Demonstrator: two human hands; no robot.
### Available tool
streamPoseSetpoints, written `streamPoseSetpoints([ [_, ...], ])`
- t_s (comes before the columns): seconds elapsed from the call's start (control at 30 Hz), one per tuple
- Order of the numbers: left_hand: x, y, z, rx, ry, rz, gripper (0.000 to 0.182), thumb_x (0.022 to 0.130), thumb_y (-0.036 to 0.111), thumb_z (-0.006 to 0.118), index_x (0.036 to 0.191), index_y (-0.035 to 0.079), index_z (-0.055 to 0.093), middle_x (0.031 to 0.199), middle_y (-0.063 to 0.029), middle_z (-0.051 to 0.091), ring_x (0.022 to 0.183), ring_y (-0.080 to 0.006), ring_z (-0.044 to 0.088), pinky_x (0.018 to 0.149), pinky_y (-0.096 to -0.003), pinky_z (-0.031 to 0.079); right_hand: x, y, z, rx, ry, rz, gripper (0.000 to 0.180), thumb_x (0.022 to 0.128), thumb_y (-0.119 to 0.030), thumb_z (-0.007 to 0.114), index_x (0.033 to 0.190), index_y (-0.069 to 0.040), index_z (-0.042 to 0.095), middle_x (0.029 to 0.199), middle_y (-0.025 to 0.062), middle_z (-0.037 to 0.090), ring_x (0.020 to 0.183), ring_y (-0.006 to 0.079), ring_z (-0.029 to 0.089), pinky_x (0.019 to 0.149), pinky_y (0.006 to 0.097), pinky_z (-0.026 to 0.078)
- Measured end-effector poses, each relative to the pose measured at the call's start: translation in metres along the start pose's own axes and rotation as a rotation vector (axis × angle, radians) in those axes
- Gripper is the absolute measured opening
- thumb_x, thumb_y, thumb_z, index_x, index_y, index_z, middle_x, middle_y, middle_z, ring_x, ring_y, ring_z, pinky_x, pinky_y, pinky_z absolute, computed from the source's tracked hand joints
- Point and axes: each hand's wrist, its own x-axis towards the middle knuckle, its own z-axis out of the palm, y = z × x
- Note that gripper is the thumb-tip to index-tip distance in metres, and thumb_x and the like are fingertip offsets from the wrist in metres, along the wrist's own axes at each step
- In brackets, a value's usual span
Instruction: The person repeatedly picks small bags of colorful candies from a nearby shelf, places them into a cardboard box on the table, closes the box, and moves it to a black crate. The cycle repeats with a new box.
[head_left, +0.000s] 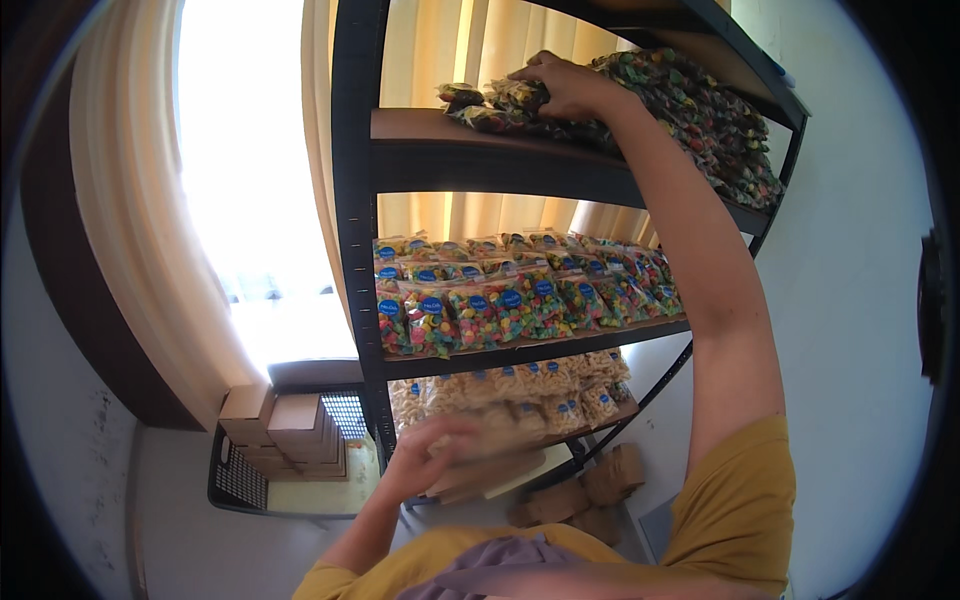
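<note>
My right hand (574, 88) reaches up to the top visible shelf (495, 166). Its fingers and thumb close around a clear bag of dark, multicoloured pieces (517, 95) at the front of a pile. More such bags (682, 112) are heaped to the right, partly behind my forearm. Low down, my left hand (424, 459) is in front of the lowest visible shelf, its fingers curled on a tan item (491, 457). Motion blurs that item too much to tell what it is.
Bags of colourful candy with blue labels (480, 311) stand in rows on the middle shelf. Bags of pale snacks (525, 379) fill the shelf below. A black plastic crate (240, 476) with stacked cardboard boxes (300, 431) sits left. Brown cartons (592, 487) lie beneath the rack.
</note>
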Motion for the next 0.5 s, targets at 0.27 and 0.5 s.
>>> streamPoseSetpoints([
  [0.27, 0.022, -0.003, 0.007, 0.001, -0.058, 0.075, 0.018, 0.09, -0.002, 0.066, 0.107, 0.001, 0.073, 0.098, -0.0111, 0.075, 0.092, -0.0244, 0.07, 0.083, -0.0351, 0.053, -0.001, 0.007, 0.015, -0.016, 0.282, -0.073, 0.052, 0.084, -0.019, 0.071, 0.135, -0.015, 0.062, 0.126, 0.0141, 0.062, 0.117, 0.0353, 0.063, 0.099, 0.0445, 0.052],
  [0.5, 0.043, 0.008, 0.021, -0.13, -0.09, 0.092, 0.018, 0.091, 0.001, 0.067, 0.108, 0.002, 0.073, 0.101, -0.0124, 0.074, 0.098, -0.0283, 0.07, 0.086, -0.0378, 0.053, -0.068, -0.007, -0.03, 0.346, 0.603, -0.198, 0.042, 0.087, -0.011, 0.07, 0.128, -0.001, 0.064, 0.115, 0.0175, 0.061, 0.094, 0.029, 0.063, 0.084, 0.0371, 0.053],
])
